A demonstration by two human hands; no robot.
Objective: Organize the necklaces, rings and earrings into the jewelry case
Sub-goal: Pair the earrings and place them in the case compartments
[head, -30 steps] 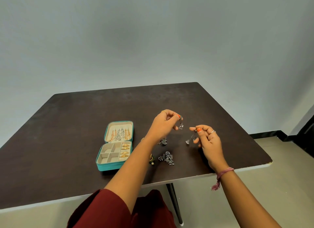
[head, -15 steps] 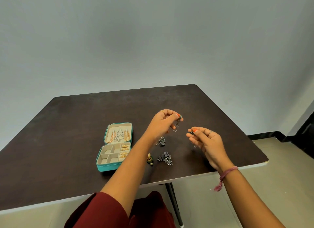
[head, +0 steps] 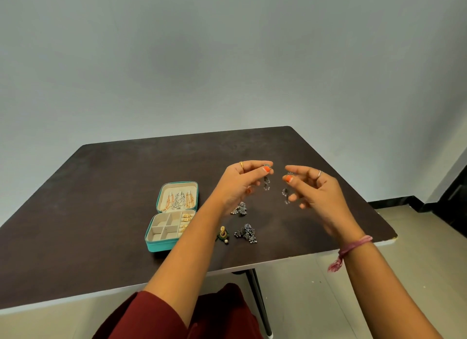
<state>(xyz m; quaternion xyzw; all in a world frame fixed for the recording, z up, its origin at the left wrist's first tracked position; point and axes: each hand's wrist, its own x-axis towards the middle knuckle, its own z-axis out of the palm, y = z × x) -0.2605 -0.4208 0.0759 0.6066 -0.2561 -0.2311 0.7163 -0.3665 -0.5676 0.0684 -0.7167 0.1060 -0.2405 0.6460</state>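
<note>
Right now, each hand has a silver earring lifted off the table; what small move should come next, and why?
Probably carry the pair left to the open case. The left hand pinches one earring, the right hand pinches the other, both dangling clear of the table. The case's front compartments look empty, so they could go there.

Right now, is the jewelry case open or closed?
Open. The jewelry case lies on the table with its lid folded back, so the earrings hung inside it and the tray compartments show.
</note>
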